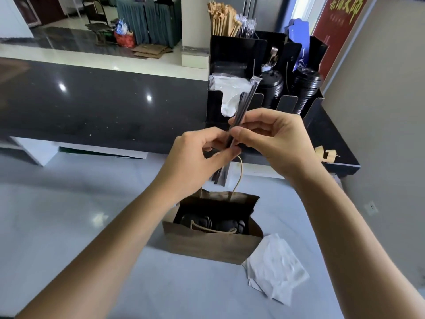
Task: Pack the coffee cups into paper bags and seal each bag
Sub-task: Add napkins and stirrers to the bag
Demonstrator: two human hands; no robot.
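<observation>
Both hands were raised above the pale desk (69, 226), meeting over an open brown paper bag (207, 248); the left hand (197, 153) had its fingers curled, pinching the lower part of a bundle of black wrapped straws (243, 107) between thumb and fingertips; the right hand (273, 134) was likewise curled, its thumb and forefinger pinching the same bundle just above the left hand's hold; the straws rose tilted to the right, their clear wrapper ends standing in front of the black organiser (232, 54); further wrapped ends hung down below the left hand. The bag stood upright on the desk directly beneath the hands, its mouth open; two coffee cups (197, 221) with black lids sat side by side inside it; one twine handle lay across the lids, the other rose toward the hands. A crumpled white paper (278, 265) lay on the desk just beside the bag's right corner. The organiser stood on a dark counter behind, holding stacks of black lids (305, 88), wooden stirrers (222, 19) and clear plastic packets (227, 93).
</observation>
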